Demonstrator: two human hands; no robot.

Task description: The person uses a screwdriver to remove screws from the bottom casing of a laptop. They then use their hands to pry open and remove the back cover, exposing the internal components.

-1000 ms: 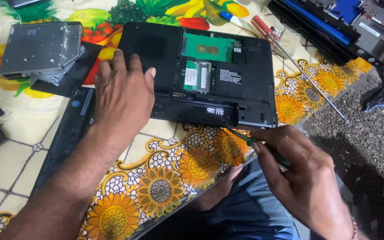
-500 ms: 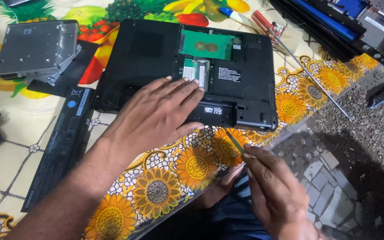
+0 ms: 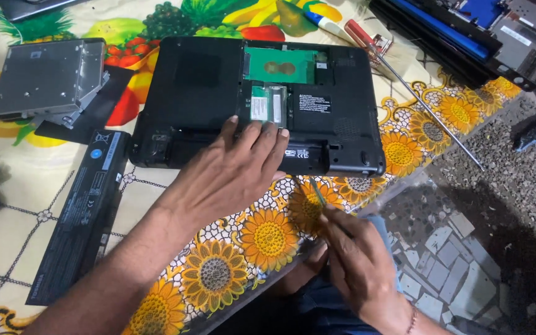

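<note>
— Laptop [image 3: 218, 93] pos?

— Black, flipped bottom-up on the tabletop [image 3: 20, 211], on a cloth w/ sunflower & fruit print. Two hatches off: green board [image 3: 280, 64] showing up top, small memory card [image 3: 267, 104] just below it. Empty battery bay runs along the near edge.

— Your hands?

— Left hand [image 3: 231, 170] lies palm-down over that near edge, fingers [image 3: 262, 133] slightly spread, tips touching the case right under the memory card. Not gripping anything, just flat on it. Right hand [image 3: 358, 254] sits off the near edge of the tabletop, fingers pressed together, pinching a thin screwdriver [image 3: 316, 192]; its tip points up toward the laptop's front edge, near but can't tell if touching.

— Around it?

— Long black battery [image 3: 82, 211] lies left of the laptop, just beside its corner. Silver optical drive [image 3: 48, 77] further left & up, resting on a black sheet. Red-handled long screwdriver [image 3: 404, 80] to the right, shaft slanting over the cloth edge. Another opened dark chassis [image 3: 466, 37] top right, well apart.
</note>
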